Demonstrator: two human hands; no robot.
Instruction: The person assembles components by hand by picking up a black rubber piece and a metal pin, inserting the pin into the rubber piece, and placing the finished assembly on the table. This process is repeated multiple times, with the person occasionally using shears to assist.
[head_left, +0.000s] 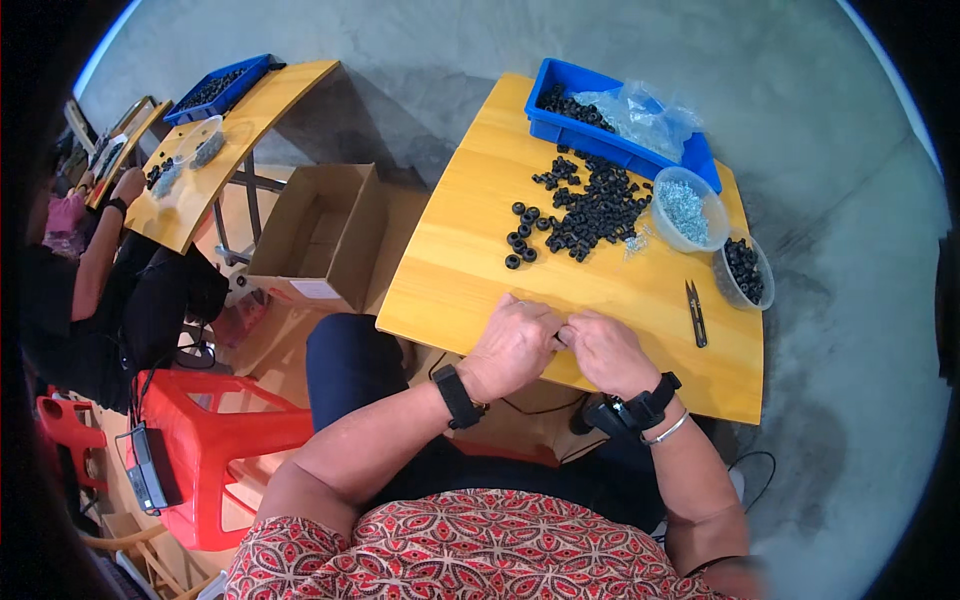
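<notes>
The tabletop (460, 270) is smooth yellow wood with a rounded front edge. On it lies a loose heap of small black rubber rings (590, 210), matte and round. Behind the heap stands a blue plastic bin (700, 160). A clear round bowl (688, 212) holds bright metal parts. The left hand (515, 345) and the right hand (605, 350) meet at the near edge, fingertips curled tightly together. What they pinch is hidden from view.
</notes>
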